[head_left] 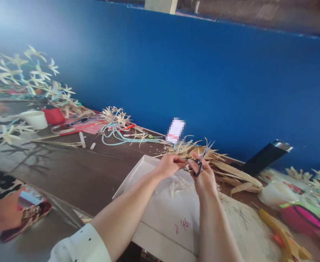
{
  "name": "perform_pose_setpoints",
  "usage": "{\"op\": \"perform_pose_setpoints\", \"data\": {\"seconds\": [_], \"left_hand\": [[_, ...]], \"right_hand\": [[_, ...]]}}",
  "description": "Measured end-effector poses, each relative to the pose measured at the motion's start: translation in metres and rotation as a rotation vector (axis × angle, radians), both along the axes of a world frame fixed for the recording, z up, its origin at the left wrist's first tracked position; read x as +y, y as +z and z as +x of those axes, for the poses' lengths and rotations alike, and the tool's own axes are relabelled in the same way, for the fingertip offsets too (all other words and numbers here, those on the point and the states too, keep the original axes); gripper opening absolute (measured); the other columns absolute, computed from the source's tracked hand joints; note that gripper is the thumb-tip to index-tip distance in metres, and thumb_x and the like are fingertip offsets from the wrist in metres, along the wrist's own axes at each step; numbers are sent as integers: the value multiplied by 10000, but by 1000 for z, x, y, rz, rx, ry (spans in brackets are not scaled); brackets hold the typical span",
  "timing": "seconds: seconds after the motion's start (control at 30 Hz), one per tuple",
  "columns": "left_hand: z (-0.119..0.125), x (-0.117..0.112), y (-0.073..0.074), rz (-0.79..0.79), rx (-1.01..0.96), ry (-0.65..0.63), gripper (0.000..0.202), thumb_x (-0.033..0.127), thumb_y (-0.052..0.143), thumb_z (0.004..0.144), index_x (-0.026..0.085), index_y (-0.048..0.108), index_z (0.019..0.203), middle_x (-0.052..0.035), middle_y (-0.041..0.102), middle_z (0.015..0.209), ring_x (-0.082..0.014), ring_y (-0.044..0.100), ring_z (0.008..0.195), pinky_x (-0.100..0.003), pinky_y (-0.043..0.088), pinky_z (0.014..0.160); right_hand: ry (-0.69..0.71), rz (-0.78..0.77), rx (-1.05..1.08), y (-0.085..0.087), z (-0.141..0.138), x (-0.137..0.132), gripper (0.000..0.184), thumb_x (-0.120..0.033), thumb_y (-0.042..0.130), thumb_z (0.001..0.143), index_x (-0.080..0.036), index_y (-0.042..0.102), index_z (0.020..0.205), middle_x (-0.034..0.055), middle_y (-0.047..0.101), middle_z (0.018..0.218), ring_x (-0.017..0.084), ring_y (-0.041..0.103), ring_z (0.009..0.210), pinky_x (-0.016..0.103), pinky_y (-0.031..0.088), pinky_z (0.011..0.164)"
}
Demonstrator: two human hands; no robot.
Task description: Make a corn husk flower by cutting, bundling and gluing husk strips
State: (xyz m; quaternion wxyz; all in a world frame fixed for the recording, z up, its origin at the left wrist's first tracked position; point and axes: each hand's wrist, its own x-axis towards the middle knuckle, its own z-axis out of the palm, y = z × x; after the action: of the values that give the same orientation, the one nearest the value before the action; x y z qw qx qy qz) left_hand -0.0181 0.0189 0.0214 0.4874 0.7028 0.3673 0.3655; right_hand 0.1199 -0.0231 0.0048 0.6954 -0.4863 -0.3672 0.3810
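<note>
Scissors [198, 169] with black handles sit in my right hand [206, 179], blades pointing up and away to the right. My left hand [170, 164] is closed in a pinch, its fingertips meeting those of my right hand; whatever small piece is between them is too hidden to make out. Below both hands lies a shallow white box lid [146, 182] holding a few pale scraps [176, 185]. Just beyond the fingers is a heap of dried, straw-coloured husk strips [217, 154].
A dark flask [267, 157] leans by the blue partition [176, 72]. Pale husk flowers [39, 72], a white cup [36, 119] and light-blue cords [118, 136] are to the left. A yellow glue gun [282, 236] lies at right. Another person's hand [8, 211] shows lower left.
</note>
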Motion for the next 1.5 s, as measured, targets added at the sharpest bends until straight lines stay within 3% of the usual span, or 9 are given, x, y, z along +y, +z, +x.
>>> {"op": "perform_pose_setpoints", "data": {"seconds": [0.17,0.33,0.6,0.7,0.8,0.97,1.2,1.5], "left_hand": [[1,2,-4,-11,-24,-21,285,373,632,656,149,703,816,-19,656,723,-129,542,675,-224,388,621],[4,5,-10,-28,-45,-43,294,391,611,677,151,698,822,-25,669,744,-142,564,706,-239,404,670],[4,4,-8,-10,-23,-69,275,370,586,711,138,677,828,-35,663,764,-139,570,708,-232,416,655],[5,1,-9,148,35,51,241,339,560,741,166,675,865,-41,647,822,-141,571,728,-250,434,679],[6,-4,-10,427,13,182,237,303,551,763,185,636,951,-63,598,958,-149,556,825,-264,450,733],[9,-10,-13,777,139,228,163,283,505,811,171,583,898,-72,553,910,-184,510,920,-303,430,800],[9,-11,-13,839,316,237,125,280,455,836,172,510,871,-59,532,884,-193,491,864,-302,415,737],[10,-14,-11,853,341,244,132,213,391,848,172,514,872,-72,526,895,-206,485,872,-318,409,729]], "right_hand": [[16,1,149,3,1,-1,455,-271,773,586,-205,635,1015,-34,528,583,68,436,509,152,234,385],[-49,5,173,3,2,1,452,-266,782,574,-195,632,995,-38,520,557,62,423,483,144,213,360],[-137,-27,173,1,3,3,506,-305,787,543,-186,619,1005,-42,511,577,70,444,496,149,243,362],[-183,-41,106,1,4,3,505,-337,783,539,-191,623,996,-39,520,586,77,451,489,167,277,377],[-233,-48,36,1,2,4,500,-347,778,542,-192,627,993,-24,554,641,88,482,512,186,325,416],[-205,-29,22,0,-3,3,477,-331,771,554,-196,626,989,-12,585,699,96,508,552,198,352,464],[-197,-30,-19,-2,-3,5,529,-352,778,530,-191,629,1011,-21,583,647,106,507,546,211,347,471],[-168,13,-41,-6,-6,6,526,-345,781,534,-200,622,1014,-24,601,659,107,516,537,223,380,500]]}}
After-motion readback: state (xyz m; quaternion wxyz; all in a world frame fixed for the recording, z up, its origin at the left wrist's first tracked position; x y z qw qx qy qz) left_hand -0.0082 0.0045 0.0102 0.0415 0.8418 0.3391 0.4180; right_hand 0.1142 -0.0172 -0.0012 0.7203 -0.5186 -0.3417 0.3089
